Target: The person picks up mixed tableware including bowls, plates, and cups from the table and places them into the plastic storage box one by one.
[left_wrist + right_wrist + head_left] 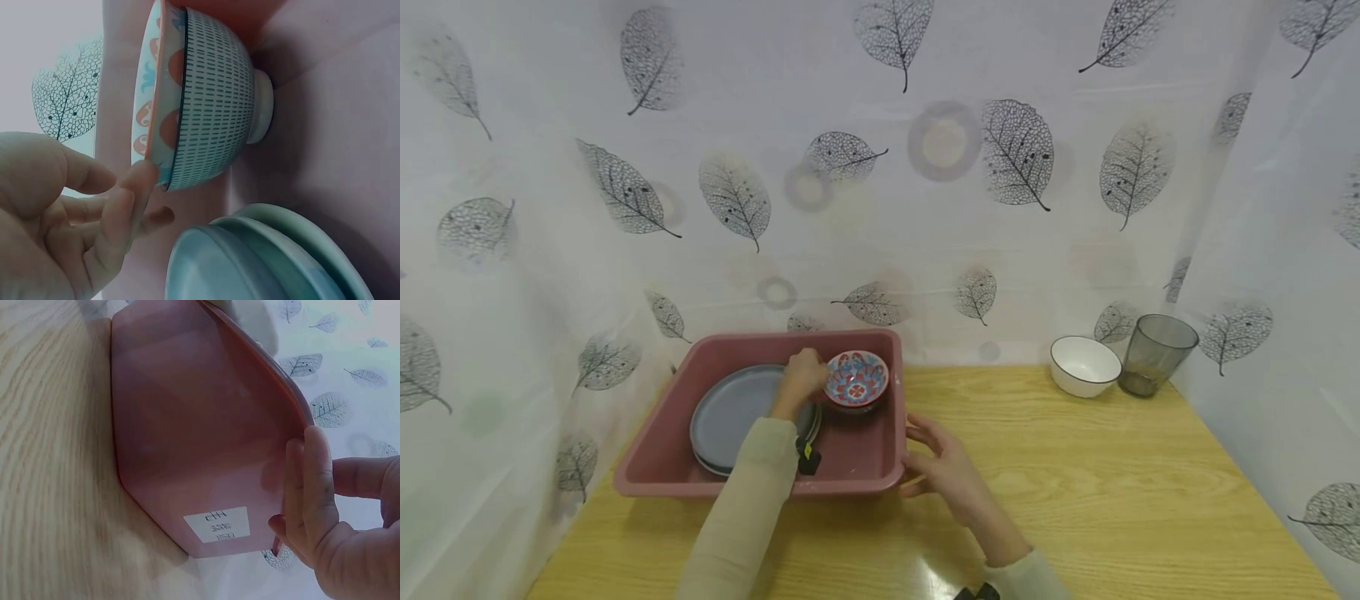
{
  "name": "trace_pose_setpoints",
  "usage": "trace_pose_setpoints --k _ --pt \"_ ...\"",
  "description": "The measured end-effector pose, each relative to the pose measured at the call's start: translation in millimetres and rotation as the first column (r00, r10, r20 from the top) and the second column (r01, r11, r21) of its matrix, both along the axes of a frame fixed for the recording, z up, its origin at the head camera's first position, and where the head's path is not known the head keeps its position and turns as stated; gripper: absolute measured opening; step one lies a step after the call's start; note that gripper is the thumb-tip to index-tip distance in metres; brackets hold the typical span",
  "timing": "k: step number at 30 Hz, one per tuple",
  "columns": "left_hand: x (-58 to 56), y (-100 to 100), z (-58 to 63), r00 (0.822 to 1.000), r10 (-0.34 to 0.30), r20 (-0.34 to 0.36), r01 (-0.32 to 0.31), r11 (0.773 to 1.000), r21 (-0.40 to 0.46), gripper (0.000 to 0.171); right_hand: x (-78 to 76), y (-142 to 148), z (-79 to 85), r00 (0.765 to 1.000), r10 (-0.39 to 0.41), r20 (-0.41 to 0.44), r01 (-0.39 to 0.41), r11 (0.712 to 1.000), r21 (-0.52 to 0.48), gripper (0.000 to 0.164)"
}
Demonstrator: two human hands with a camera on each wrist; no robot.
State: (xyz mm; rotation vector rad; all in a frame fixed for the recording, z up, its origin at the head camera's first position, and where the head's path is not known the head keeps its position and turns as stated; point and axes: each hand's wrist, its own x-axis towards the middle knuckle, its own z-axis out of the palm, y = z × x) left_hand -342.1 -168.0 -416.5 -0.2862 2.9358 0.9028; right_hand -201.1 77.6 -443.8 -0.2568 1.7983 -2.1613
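A patterned bowl (857, 380), red and blue inside with a dashed outer wall, stands in the right back part of a pink basin (859, 454). Beside it in the head view is my left hand (803, 379). The left wrist view shows one fingertip at the rim of the bowl (215, 103), with the thumb apart from it. Stacked grey plates (730, 421) lie in the basin's left part. My right hand (946, 471) is at the basin's right side, its extended fingers touching the wall below the rim (300, 406).
On the wooden table (1075, 500), a white bowl (1082, 371) and a grey see-through cup (1157, 358) stand at the back right. Leaf-print sheeting (940, 250) closes off the back and sides. A white label (217, 525) is on the basin's outer wall.
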Motion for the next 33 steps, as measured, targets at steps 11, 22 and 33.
trace_pose_setpoints --k 11,22,33 --pt "-0.9 2.6 12.5 0.986 0.041 -0.16 -0.046 0.999 -0.028 0.027 -6.6 11.8 4.5 1.0 -0.026 -0.002 0.026 0.998 0.057 0.06" --pt "22.0 6.8 58.2 0.906 0.098 -0.412 -0.01 0.977 0.212 0.032 -7.1 15.0 4.9 0.999 0.028 -0.027 -0.025 0.994 0.105 0.052" --pt "58.4 14.8 88.3 0.865 0.124 -0.485 0.131 0.879 0.458 0.028 -7.1 18.9 8.1 0.999 0.031 -0.044 -0.025 0.991 0.129 0.048"
